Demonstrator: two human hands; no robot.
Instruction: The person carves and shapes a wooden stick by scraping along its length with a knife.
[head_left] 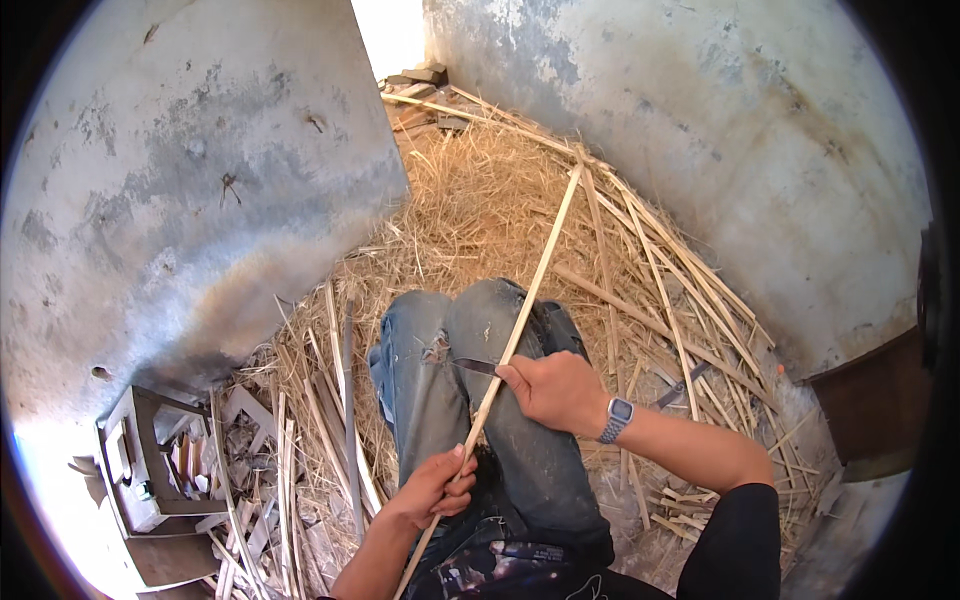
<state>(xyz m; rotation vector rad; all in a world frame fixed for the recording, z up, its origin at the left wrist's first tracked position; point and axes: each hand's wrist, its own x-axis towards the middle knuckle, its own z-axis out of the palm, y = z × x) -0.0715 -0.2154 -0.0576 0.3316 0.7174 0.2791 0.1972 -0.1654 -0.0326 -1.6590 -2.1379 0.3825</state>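
Observation:
A long, pale wooden strip (545, 252) runs slantwise over my lap, its far end reaching toward the wall. Closed round its lower part is my left hand (440, 484), near my thigh. My right hand (556, 392) grips a knife, with the handle hidden in the fist. The dark knife blade (476, 367) points left and crosses the strip at about knee height. My right thumb presses beside the strip where it meets the blade. Under both hands are my worn jeans (425, 345), with a torn patch at one knee.
Fine shavings (470, 190) cover the floor ahead. Long strips (690, 285) lie along the right wall, others (315, 395) at left. An open metal-framed box (150, 480) stands at lower left. Stone blocks (425, 75) sit by the bright gap between the walls.

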